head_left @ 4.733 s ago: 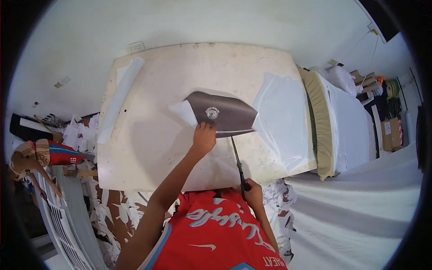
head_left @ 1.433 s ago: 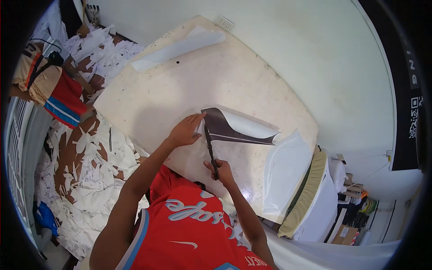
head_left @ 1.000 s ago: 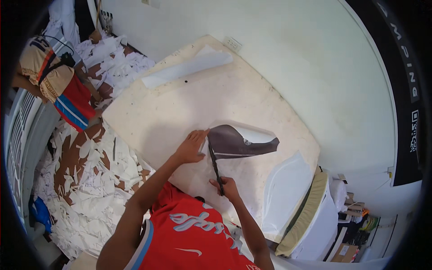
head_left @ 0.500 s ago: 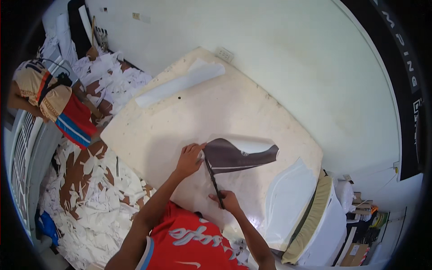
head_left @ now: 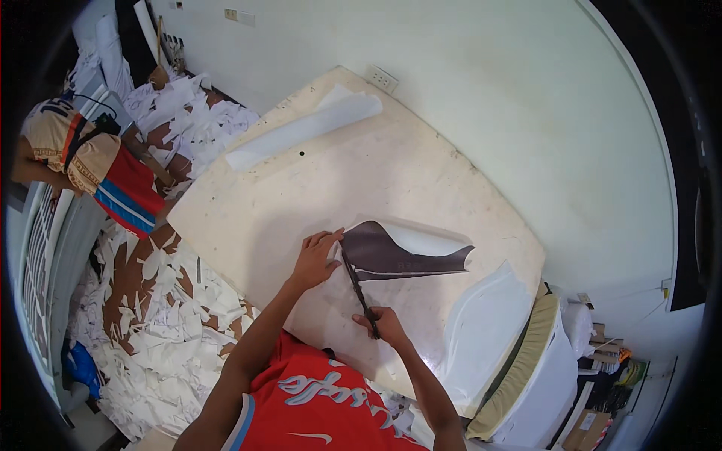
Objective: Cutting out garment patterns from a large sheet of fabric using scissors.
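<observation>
A dark brownish-purple printed sheet (head_left: 376, 252) with a thin pale stripe along its lower edge lies on the pale tabletop, its white-backed far side curling up. My left hand (head_left: 316, 259) holds the sheet's left end, fingers extended along the edge and the thumb lower down. Long black scissors (head_left: 359, 295) are gripped at the handles in my right hand (head_left: 389, 328). Their blades point away from me and meet the lower left part of the sheet, near my left thumb. Whether the blades are closed together is hard to make out.
A rolled white sheet (head_left: 308, 134) lies at the table's far edge and a translucent cut sheet (head_left: 485, 319) at its right. Paper scraps (head_left: 165, 353) cover the floor at left, where another person (head_left: 98, 165) stands beside a machine. Boxes (head_left: 590, 428) sit at lower right.
The dark sheet has turned slightly and its right end sits a little farther right. My right hand and the scissors have shifted slightly up and right. My left hand stays at the sheet's end.
</observation>
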Demonstrator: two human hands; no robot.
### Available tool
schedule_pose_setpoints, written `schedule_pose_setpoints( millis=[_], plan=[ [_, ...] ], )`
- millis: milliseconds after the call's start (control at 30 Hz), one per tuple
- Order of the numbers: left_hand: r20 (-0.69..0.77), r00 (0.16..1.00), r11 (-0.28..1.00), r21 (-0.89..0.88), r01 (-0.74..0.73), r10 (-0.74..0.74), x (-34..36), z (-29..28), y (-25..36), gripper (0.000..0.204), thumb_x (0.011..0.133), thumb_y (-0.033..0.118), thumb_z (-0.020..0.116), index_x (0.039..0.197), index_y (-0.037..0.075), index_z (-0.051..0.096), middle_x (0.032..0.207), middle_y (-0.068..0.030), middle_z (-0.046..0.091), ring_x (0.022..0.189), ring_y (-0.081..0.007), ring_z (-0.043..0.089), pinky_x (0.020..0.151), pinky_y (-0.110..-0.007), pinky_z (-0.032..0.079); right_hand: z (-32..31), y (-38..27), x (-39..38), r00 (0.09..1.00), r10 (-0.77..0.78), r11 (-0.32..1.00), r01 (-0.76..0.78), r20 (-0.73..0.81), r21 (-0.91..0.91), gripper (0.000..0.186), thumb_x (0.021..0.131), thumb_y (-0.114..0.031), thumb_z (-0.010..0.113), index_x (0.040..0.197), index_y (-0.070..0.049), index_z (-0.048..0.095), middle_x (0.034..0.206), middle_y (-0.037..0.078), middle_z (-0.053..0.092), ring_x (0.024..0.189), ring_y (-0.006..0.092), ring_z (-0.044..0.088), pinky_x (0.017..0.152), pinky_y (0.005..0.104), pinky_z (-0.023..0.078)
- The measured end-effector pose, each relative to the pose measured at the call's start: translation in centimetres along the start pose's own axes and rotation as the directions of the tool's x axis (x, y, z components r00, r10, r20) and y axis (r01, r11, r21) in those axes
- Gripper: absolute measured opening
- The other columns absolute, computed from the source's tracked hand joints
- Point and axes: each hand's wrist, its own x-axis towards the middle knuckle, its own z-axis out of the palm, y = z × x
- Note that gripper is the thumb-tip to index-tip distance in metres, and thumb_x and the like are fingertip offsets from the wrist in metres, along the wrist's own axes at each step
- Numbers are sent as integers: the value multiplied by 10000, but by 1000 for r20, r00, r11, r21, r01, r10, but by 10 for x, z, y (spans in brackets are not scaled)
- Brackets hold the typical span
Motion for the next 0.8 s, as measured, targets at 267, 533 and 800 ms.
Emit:
schedule_pose_setpoints(
  millis=[267, 533, 800],
  plan=[
    [27, 999, 999, 18, 47, -47, 1, 2, 2, 910, 710, 95, 783, 1504, 131, 340, 1355, -49, 550, 1332, -277, 426, 1114, -442, 287, -2, -12, 3, 999, 10, 1000, -11, -36, -10, 461, 807, -427, 812, 622, -62, 599, 519, 14, 538, 453, 108, 516, 461, 267, 403],
    [63, 996, 995, -64, 71, -67, 3, 0, -4, 967, 695, 80, 797, 1525, 118, 301, 1426, -17, 514, 1360, -285, 391, 1133, -435, 258, -7, -16, 15, 999, -30, 997, 27, -43, -71, 494, 788, -470, 813, 628, -47, 614, 520, 16, 536, 462, 115, 522, 472, 284, 411],
    [85, 994, 998, -13, 63, -62, -24, -16, 2, 979, 671, 85, 803, 1520, 110, 316, 1503, -112, 434, 1404, -341, 347, 1160, -446, 279, -9, -5, -6, 996, -51, 992, 42, -69, -118, 554, 770, -515, 812, 654, -6, 624, 537, 40, 557, 483, 131, 541, 496, 310, 426]
  ],
)
